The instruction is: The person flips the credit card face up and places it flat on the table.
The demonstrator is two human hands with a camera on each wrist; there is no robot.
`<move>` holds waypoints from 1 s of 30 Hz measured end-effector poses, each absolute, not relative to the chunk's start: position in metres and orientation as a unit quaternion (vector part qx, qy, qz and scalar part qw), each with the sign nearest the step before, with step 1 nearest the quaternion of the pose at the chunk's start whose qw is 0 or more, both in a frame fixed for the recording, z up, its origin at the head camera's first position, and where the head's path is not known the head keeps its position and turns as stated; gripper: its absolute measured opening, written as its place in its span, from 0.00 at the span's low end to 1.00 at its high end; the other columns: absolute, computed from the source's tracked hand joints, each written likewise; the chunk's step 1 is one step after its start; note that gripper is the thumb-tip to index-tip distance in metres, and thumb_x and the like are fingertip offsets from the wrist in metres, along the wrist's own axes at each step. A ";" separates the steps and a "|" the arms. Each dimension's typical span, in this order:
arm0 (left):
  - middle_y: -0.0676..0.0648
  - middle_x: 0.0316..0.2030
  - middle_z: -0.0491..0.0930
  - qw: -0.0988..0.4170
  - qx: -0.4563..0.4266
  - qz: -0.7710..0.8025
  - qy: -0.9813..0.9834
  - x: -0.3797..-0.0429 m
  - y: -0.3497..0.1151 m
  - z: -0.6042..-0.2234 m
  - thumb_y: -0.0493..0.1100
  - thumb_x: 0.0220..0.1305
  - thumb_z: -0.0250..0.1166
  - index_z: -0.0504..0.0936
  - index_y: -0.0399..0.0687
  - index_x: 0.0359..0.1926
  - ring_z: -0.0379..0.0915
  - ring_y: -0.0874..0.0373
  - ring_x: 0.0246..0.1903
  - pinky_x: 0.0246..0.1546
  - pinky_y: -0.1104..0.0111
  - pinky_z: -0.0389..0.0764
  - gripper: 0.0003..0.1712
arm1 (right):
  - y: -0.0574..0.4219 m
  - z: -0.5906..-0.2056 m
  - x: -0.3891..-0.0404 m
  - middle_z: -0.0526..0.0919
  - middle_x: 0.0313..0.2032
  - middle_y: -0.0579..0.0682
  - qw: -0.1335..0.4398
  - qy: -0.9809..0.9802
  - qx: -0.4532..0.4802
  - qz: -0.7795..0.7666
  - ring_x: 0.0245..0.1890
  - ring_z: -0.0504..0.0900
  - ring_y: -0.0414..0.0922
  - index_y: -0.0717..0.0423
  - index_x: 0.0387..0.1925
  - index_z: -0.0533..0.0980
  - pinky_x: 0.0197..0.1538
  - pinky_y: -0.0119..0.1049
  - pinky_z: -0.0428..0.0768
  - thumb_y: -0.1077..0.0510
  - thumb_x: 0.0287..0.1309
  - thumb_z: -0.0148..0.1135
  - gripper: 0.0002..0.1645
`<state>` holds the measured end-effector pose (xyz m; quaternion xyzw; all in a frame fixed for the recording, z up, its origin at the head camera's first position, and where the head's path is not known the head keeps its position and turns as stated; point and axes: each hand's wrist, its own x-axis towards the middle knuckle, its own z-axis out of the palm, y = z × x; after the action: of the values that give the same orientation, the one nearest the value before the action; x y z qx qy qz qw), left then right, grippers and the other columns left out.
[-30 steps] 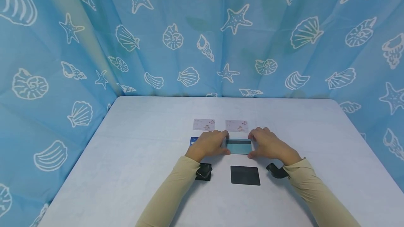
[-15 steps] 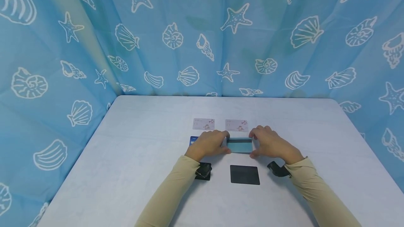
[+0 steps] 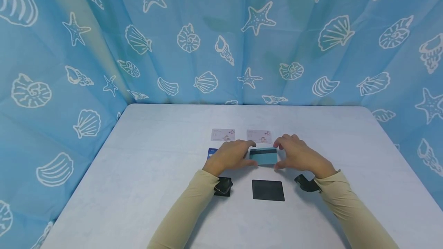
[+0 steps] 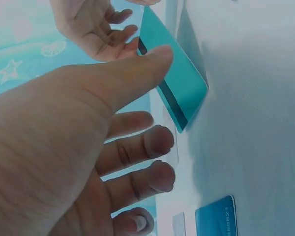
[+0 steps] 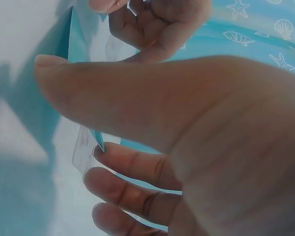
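A teal card [image 3: 263, 157] with a dark stripe along its upper part stands tilted up from the white table between the hands. At its right end, my right hand [image 3: 301, 156] pinches it, the index fingertip [image 5: 102, 151] at a corner. My left hand [image 3: 231, 156] is around the card's left end with thumb and fingers spread apart. In the left wrist view, the thumb overlaps the card, and the left short edge shows uncovered. A blue card [image 4: 217, 216] lies beside the left hand, mostly hidden by it in the head view.
Two pale pink cards [image 3: 223, 135] lie side by side behind the hands. A black card [image 3: 268, 190] lies in front, and another dark card [image 3: 222, 193] is partly covered by the left wrist's camera. A blue curtain [image 3: 188, 68] with shell prints hangs behind the table [image 3: 138, 156].
The teal card has tilted, its face turning more toward the head camera and its stripe now slanting. My left thumb and fingers have spread; the right hand has shifted slightly.
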<state>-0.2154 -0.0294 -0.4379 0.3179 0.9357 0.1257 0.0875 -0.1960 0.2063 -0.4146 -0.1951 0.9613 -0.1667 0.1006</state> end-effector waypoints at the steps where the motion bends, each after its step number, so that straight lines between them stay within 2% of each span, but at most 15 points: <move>1: 0.54 0.39 0.84 0.085 0.321 0.128 0.935 -0.215 -0.029 -0.437 0.63 0.66 0.69 0.75 0.52 0.69 0.73 0.63 0.33 0.33 0.73 0.74 0.37 | 0.206 -0.413 -0.196 0.80 0.46 0.56 0.099 0.961 -0.197 -0.168 0.46 0.72 0.53 0.63 0.53 0.78 0.50 0.53 0.75 0.51 0.46 0.84 0.36; 8: 0.52 0.45 0.87 0.070 0.331 0.148 0.929 -0.213 -0.025 -0.432 0.61 0.66 0.69 0.75 0.51 0.69 0.76 0.64 0.35 0.34 0.73 0.77 0.36 | 0.205 -0.409 -0.194 0.79 0.45 0.55 0.092 0.960 -0.201 -0.173 0.46 0.72 0.53 0.62 0.54 0.78 0.50 0.53 0.74 0.51 0.47 0.83 0.36; 23: 0.54 0.35 0.82 0.054 0.341 0.158 0.925 -0.208 -0.019 -0.430 0.63 0.65 0.70 0.73 0.51 0.71 0.73 0.64 0.32 0.26 0.77 0.70 0.40 | 0.205 -0.399 -0.187 0.78 0.45 0.53 0.076 0.958 -0.211 -0.181 0.46 0.71 0.53 0.60 0.56 0.77 0.47 0.49 0.74 0.50 0.50 0.82 0.36; 30: 0.54 0.36 0.82 0.049 0.345 0.165 0.923 -0.207 -0.017 -0.432 0.63 0.64 0.71 0.73 0.51 0.71 0.73 0.64 0.33 0.28 0.77 0.71 0.40 | 0.202 -0.396 -0.184 0.78 0.44 0.53 0.063 0.957 -0.214 -0.185 0.46 0.71 0.52 0.59 0.55 0.77 0.47 0.49 0.74 0.50 0.49 0.82 0.34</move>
<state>-0.2074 -0.0170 -0.4315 0.3445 0.9229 0.1647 0.0489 -0.1842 0.2021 -0.3956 -0.2144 0.9570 -0.1848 0.0634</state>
